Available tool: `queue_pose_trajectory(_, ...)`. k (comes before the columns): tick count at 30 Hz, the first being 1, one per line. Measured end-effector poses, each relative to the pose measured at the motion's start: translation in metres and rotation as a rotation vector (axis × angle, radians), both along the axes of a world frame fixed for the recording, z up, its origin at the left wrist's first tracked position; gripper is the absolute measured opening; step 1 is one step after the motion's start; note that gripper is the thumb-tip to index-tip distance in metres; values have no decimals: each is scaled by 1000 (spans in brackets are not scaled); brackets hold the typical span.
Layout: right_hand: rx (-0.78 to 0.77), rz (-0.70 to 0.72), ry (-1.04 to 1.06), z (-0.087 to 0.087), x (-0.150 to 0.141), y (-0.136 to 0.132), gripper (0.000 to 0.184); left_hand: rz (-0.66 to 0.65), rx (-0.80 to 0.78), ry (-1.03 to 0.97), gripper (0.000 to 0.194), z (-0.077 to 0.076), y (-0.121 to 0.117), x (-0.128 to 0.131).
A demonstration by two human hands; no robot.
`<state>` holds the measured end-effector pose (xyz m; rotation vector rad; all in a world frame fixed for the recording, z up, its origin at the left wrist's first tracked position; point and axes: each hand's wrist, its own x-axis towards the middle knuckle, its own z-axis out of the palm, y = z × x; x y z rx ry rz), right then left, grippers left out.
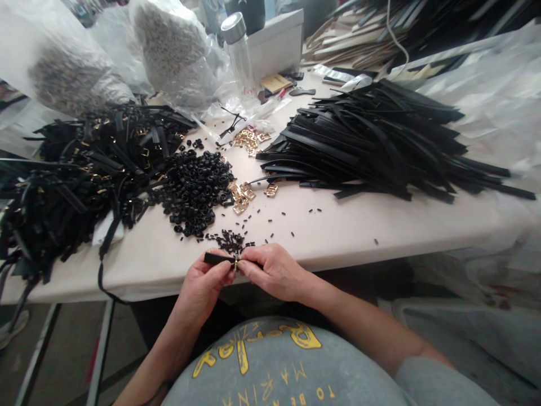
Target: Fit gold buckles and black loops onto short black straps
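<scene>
My left hand (210,273) pinches a black strap (216,258) near the table's front edge. A small gold buckle (236,263) sits on the strap between my two hands. My right hand (270,269) closes its fingertips at the buckle's other side; the part of the strap there is mostly hidden by the fingers. Just beyond my hands lies a little heap of short black tube-like pieces (230,240). Behind it is a pile of black loops (196,192), with loose gold buckles (242,197) beside it.
Many black strips (359,141) lie stacked at the right. Finished-looking straps with buckles (105,152) are heaped at the left. Filled plastic bags (169,48), a glass bottle (240,56) and a white box (279,45) stand at the back of the table (338,231).
</scene>
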<state>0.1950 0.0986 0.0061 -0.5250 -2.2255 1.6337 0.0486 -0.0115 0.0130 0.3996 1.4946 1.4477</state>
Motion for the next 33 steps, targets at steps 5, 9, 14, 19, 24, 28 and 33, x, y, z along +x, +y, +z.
queue_pose_trajectory(5, 14, 11, -21, 1, 0, 0, 24, -7, 13, 78, 26, -3, -3, 1)
queue_pose_trajectory(9, 23, 47, -52, 3, 1, 2, 23, -54, 4, 155, 31, -8, -9, -4)
queue_pose_trajectory(14, -3, 100, -101, 10, 2, 7, 25, -124, -4, 238, 35, -4, -13, -9)
queue_pose_trajectory(19, -9, 130, -117, 12, 2, 8, 27, -137, -27, 224, 34, -5, -17, -11)
queue_pose_trajectory(24, -14, 127, -86, 10, 3, 7, 24, -100, -26, 138, 31, -9, -17, -9)
queue_pose_trajectory(28, 9, 131, -62, 8, 2, 6, 23, -58, -19, 59, 30, -7, -13, -4)
queue_pose_trajectory(33, 58, 114, -51, 6, 2, 4, 24, -21, -26, -16, 27, -6, -12, -3)
